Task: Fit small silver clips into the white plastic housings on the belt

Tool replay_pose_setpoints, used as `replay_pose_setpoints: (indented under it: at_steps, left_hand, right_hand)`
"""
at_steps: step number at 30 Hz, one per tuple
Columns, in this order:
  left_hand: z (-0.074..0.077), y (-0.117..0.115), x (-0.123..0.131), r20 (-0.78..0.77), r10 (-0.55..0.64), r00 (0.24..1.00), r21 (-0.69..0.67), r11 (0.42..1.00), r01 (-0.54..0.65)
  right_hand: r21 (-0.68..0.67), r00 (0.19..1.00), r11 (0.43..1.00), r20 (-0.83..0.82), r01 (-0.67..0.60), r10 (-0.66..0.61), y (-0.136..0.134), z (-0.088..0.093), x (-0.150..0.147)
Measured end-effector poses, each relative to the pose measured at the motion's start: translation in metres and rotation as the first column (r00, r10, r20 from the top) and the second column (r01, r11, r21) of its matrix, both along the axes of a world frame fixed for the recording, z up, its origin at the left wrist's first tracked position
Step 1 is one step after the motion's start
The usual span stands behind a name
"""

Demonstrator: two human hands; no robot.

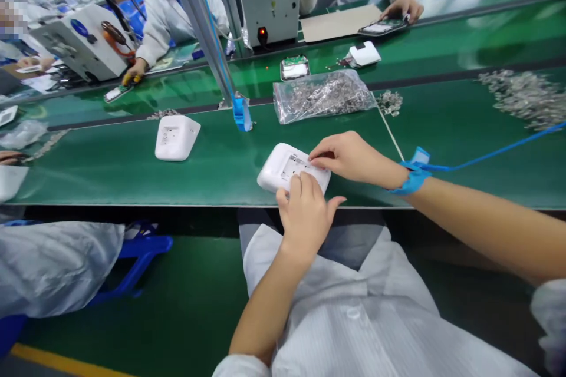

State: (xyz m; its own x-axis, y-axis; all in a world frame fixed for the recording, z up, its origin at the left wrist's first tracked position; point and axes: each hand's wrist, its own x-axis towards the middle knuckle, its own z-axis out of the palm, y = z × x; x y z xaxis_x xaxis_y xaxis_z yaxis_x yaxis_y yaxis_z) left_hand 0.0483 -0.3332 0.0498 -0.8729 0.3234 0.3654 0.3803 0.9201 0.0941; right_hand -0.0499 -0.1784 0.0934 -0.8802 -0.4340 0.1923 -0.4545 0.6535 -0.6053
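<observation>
"White plastic, rounded at the corners, with a printed label on its upper face: is that housing (287, 168) where the work is?"

"Yes. It lies on the smooth green table (221, 185), close to the near edge, straight in front of the person."

"And the hands?"

"Near each other, both at the housing. The bare left hand (305, 209) lays bent fingers on its near side, thumb sticking out free, so it seems to rest there rather than clamp. The bare right hand (342, 154), with a bright blue band (411, 181) round the wrist, has thumb and forefinger drawn close together by the label. Whether anything small sits between them, I can't make out."

"Which step would you call it?"

"Fine fingertip work on the labelled face, I'd judge, the left steadying, the right doing the delicate part. A clear plastic bag (325, 97) of small glittering pieces lies beyond; a second white housing (177, 138) sits well apart to the left, untouched."

"What does the next move call for?"

"A firmer left hold, probably, and a light, exact touch from the right. Any slide would spoil the aim."
</observation>
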Motion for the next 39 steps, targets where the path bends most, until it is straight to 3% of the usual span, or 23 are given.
replay_pose_setpoints:
  at_steps: [4, 9, 16, 23, 32, 39]
  left_hand:
    - [0.002, 0.013, 0.002, 0.045, 0.052, 0.998, -0.035, 0.998, -0.051]
    - [0.002, 0.015, 0.003, 0.058, 0.073, 0.996, -0.03, 0.997, -0.072]
    - [-0.002, 0.014, 0.001, 0.057, 0.072, 0.996, 0.016, 0.997, -0.073]
    - [0.001, 0.009, -0.001, 0.057, 0.039, 0.998, 0.029, 0.999, -0.041]
    - [0.0, 0.009, -0.001, -0.01, 0.056, 0.998, 0.042, 0.998, -0.056]
    - [0.0, 0.009, 0.002, -0.013, 0.073, 0.997, 0.01, 0.997, -0.073]
  right_hand:
    - [0.162, 1.0, 0.987, -0.009, 0.017, -0.016, -0.004, 0.004, -0.009]
    - [0.27, 1.0, 0.963, 0.007, 0.007, -0.01, -0.013, 0.013, -0.008]
    - [0.348, 0.998, 0.937, 0.033, 0.04, -0.055, -0.022, 0.018, -0.004]
    - [0.371, 0.988, 0.925, 0.088, 0.088, -0.129, -0.023, 0.008, -0.018]
    - [0.331, 0.98, 0.927, 0.147, -0.177, 0.134, 0.001, 0.018, -0.029]
    - [0.359, 0.96, 0.892, 0.15, -0.274, 0.235, -0.002, 0.025, -0.037]
